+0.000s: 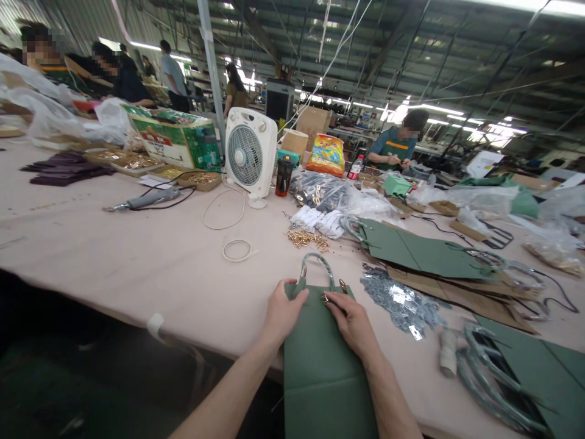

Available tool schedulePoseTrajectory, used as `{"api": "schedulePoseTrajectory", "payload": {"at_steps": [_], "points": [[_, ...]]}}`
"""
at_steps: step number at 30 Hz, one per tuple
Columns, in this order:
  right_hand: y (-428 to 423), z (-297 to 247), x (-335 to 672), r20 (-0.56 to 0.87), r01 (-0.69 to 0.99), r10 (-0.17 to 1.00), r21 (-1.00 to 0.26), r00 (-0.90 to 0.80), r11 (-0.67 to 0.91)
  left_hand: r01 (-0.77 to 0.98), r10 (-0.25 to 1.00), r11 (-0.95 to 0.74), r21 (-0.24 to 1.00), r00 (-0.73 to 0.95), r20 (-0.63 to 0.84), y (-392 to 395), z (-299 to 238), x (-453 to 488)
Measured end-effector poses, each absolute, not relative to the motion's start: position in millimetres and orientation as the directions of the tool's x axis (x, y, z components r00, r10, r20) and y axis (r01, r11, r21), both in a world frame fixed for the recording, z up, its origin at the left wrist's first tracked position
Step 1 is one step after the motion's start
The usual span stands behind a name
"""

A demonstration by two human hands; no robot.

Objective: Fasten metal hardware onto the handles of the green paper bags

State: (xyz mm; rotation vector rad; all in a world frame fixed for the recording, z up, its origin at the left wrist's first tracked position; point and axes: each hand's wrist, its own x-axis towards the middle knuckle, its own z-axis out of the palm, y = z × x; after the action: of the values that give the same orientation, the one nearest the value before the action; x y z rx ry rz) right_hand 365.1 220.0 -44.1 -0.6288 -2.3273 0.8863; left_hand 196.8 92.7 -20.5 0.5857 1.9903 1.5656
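Observation:
A green leather bag panel (324, 360) lies over the table's front edge, with a plastic-wrapped handle (319, 260) at its top. My left hand (284, 305) is closed on the panel's upper left edge, thumb on the front face beside the handle's base. Near the upper right corner, my right hand (351, 317) pinches a small gold metal fitting (325, 299) that seems to have prongs, against the panel's face. Another gold fitting (342, 285) shows at the handle's right base. My right fingertips partly cover the pinched piece.
Right of the panel is a heap of small silver metal plates (402, 299). Beyond lie gold fittings (307, 239) and stacked green panels (425, 249). A grey cylinder (448, 352) stands near more wrapped handles (493, 372). A fan (250, 152) and corded tool (146, 200) sit farther left.

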Motion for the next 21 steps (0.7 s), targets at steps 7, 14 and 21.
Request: {"api": "schedulePoseTrajectory", "payload": {"at_steps": [7, 14, 21], "points": [[223.6, -45.7, 363.8, 0.36, 0.223, 0.566, -0.664, -0.742, 0.714, -0.276, 0.663, 0.121, 0.954, -0.693, -0.284, 97.2, -21.5, 200.7], [224.3, -49.2, 362.5, 0.393, 0.23, 0.546, -0.615, -0.74, 0.755, -0.247, 0.686, 0.101, 0.964, -0.684, -0.247, 98.5, -28.2, 198.9], [224.4, -52.1, 357.4, 0.406, 0.231, 0.577, -0.64, -0.709, 0.733, -0.219, 0.683, 0.129, 0.967, -0.688, -0.247, 97.2, -25.4, 201.1]]}}
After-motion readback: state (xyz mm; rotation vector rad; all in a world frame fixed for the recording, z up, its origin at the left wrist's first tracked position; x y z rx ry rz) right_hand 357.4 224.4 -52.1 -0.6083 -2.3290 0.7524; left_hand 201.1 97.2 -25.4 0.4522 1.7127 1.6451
